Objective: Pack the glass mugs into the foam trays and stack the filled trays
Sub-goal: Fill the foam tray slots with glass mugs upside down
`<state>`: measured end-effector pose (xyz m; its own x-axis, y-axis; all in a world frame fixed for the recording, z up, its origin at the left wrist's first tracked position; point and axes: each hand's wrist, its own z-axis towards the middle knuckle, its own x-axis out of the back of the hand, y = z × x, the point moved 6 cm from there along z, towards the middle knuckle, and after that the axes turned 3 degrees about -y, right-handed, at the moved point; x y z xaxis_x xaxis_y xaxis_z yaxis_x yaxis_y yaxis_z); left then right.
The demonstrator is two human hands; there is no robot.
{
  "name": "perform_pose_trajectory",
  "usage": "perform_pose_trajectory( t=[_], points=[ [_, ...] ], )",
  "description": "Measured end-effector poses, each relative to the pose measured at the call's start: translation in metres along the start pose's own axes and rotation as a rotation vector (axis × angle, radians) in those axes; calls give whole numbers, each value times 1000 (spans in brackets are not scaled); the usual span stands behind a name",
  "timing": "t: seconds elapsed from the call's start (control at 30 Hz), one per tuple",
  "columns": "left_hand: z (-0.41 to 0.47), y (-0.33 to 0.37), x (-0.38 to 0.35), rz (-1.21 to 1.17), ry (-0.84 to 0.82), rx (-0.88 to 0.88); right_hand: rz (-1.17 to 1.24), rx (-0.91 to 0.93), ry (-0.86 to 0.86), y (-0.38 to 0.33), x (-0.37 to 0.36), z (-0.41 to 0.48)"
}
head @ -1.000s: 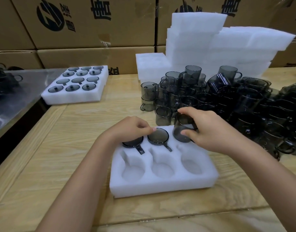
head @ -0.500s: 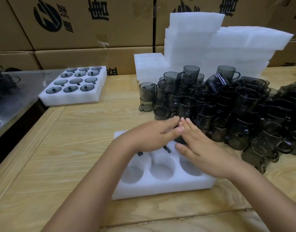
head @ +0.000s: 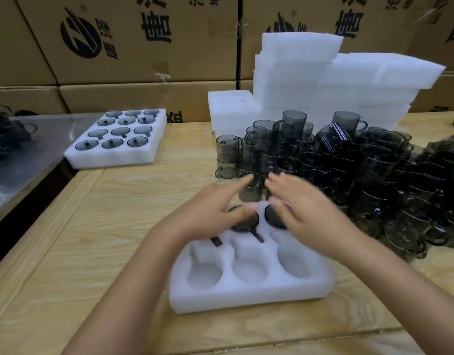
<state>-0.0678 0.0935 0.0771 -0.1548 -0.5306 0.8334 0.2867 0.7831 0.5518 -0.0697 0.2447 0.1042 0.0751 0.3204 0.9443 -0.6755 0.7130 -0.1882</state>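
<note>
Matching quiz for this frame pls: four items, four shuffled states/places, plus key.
Items
1. near foam tray
2. far foam tray
3. loose glass mugs
4. white foam stack

States/places
a. heaped at the right
b. every visible pocket filled
c. front row of pockets empty
d. piled in front of the cardboard boxes

Pairs: 1-c, 2-b, 3-a, 4-d

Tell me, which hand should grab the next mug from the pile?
Probably the right hand: the mug pile spreads on its side, while the left hand hovers over filled pockets of the foam tray.
</note>
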Motion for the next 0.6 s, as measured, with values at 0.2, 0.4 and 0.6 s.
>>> perform_pose_trajectory(
  t=[0.2, 0.4, 0.6],
  points=[
    [-44, -99, 30, -889, 461, 92, -135, -114, 146, 36, 50, 103],
    [-44, -115, 7, -962, 301, 76, -337, -209, -72, 68, 24, 146],
    [-40, -116, -1, -945, 162, 83, -252, -214, -34, 63, 22, 146]
  ],
)
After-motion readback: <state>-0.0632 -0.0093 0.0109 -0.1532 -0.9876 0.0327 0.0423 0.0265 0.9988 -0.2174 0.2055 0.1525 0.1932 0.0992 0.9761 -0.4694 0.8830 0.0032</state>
